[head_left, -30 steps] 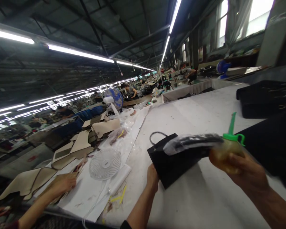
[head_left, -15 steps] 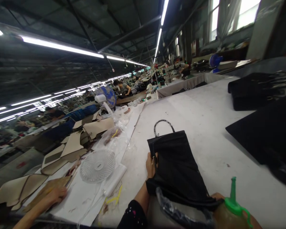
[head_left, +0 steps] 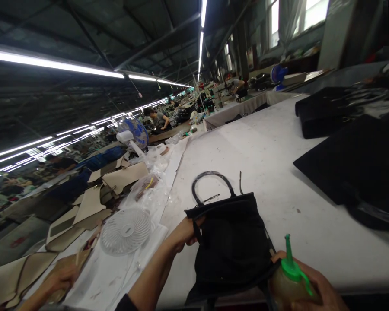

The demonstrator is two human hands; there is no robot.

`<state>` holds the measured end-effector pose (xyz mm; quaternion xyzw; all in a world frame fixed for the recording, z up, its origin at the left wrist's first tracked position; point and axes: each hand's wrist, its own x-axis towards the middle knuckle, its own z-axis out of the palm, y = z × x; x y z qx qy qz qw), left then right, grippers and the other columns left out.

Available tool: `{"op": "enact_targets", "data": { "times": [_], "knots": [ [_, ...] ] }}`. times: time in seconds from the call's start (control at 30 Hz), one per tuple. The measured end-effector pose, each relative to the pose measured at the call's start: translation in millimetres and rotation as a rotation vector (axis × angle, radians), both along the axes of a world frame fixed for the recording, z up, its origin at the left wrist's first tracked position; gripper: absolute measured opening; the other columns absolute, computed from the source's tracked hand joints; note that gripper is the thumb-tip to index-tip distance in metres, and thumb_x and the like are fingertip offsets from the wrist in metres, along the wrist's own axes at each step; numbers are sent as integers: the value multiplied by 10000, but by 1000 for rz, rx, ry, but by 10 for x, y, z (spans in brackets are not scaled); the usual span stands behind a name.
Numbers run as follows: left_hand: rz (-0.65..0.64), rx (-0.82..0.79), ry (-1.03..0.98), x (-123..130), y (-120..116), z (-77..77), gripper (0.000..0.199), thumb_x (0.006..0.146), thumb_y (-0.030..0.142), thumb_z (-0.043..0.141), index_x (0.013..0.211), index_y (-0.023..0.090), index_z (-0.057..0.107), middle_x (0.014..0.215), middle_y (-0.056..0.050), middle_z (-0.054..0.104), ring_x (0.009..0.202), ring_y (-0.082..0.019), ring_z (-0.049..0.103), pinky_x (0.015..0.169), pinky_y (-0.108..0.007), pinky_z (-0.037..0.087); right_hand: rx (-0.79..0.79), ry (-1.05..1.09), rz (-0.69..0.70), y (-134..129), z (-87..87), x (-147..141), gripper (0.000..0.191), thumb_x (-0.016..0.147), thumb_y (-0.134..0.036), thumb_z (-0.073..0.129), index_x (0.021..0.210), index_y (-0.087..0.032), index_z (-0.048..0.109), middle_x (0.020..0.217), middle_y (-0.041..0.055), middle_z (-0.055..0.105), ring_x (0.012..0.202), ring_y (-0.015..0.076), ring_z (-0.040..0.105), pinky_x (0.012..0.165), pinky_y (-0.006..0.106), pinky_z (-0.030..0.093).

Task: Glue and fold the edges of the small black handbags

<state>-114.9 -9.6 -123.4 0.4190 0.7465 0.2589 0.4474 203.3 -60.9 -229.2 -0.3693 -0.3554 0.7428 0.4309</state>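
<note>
Left hand (head_left: 185, 232): black bag (head_left: 231, 244); right hand (head_left: 320, 287): bottle (head_left: 287, 287); fan label (head_left: 127, 230) illegible.

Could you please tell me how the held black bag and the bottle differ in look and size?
The bag is black and looks soft; the bottle is brownish with a green cap. The bag looks larger than the bottle. The bag has a curved handle; the bottle has a narrow spout. Both are held.
</note>
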Motion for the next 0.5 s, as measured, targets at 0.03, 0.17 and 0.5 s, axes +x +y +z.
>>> {"op": "enact_targets", "data": {
  "times": [0.03, 0.17, 0.5],
  "knots": [
    [-40, -85, -102, 44, -57, 82, 557, 751, 655, 561, 468, 204, 397, 375, 39, 379, 327, -67, 295, 392, -235, 118, 41, 0, 9, 5, 18, -13, 607, 493, -302, 827, 1093, -274, 737, 1096, 111, 711, 1054, 433, 625, 852, 517, 524],
    [-209, -153, -381, 122, -250, 393, 549, 808, 566, 492, 429, 205, 326, 357, 47, 310, 329, -46, 223, 411, -239, 76, 124, 5, 32, 49, 94, -47, 661, 517, -379, 825, 1146, -214, 700, 1023, 109, 714, 1019, 394, 637, 814, 448, 546],
    [-486, 3, -111, 295, -484, 968, 273, 847, 359, 517, 692, 150, 597, 641, -8, 590, 579, -116, 533, 549, -216, 404, 242, 71, 147, 154, 227, -85, 627, 645, -434, 767, 1208, -198, 622, 869, 53, 668, 703, 221, 618, 653, 329, 530]
  ]
}}
